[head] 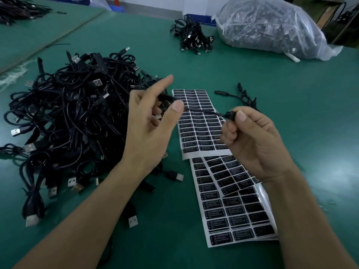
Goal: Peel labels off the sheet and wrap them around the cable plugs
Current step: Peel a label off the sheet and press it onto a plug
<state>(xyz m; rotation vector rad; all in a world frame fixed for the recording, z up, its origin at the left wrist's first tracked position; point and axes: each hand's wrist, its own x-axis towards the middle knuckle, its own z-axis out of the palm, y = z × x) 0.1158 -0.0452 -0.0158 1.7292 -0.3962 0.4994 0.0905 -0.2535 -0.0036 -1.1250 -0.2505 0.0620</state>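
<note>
Label sheets [233, 210] lie beneath your wrists, cable pile [68, 113] to their left. Your right hand [256, 144] pinches the plug [228, 114] above them; your left hand [147, 129] is half-spread round its cable [204, 111], grip unclear. Next, I'd say: peel a label.

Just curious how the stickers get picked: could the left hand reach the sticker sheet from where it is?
Probably yes. The left hand hovers right beside the sticker sheet, and nothing lies on the nearest labels. Only the cable, whose end the right hand pinches, stretches above the sheet.
</note>
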